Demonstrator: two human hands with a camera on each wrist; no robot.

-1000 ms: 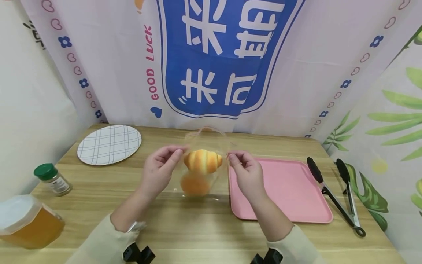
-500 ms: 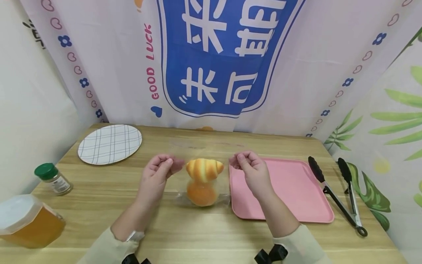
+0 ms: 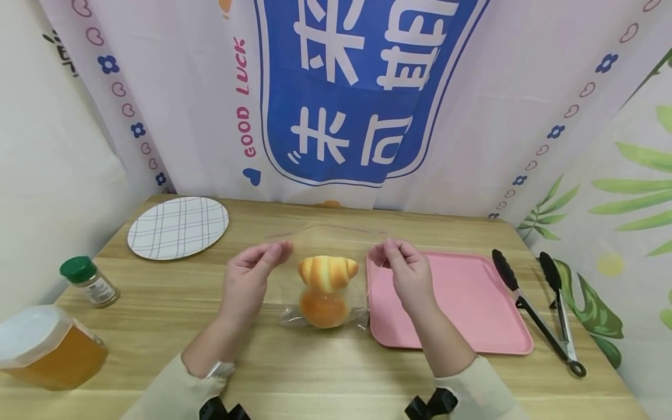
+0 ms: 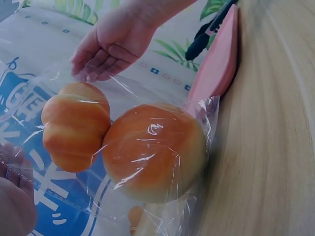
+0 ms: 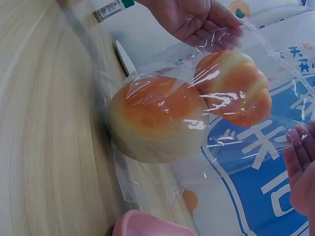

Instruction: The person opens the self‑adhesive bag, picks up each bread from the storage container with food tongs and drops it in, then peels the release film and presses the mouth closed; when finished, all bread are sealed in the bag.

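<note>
A clear bag (image 3: 358, 315) is spread between the two hands above the middle of the tabletop (image 3: 310, 379), just left of a pink tray (image 3: 457, 303). The left hand (image 3: 249, 281) and right hand (image 3: 406, 277) each have their grip pinched on one side of its film, thumb against fingers. The bag's long axis runs from the sealed lower end, nearer the person, up toward the banner (image 3: 346, 122); whether that end touches the tabletop, I cannot tell. Inside, a ridged roll (image 3: 328, 272) sits above a round bun (image 3: 324, 309), touching it. The roll's long axis lies crosswise to the bag, nearly level, one tapered end toward each hand.
</note>
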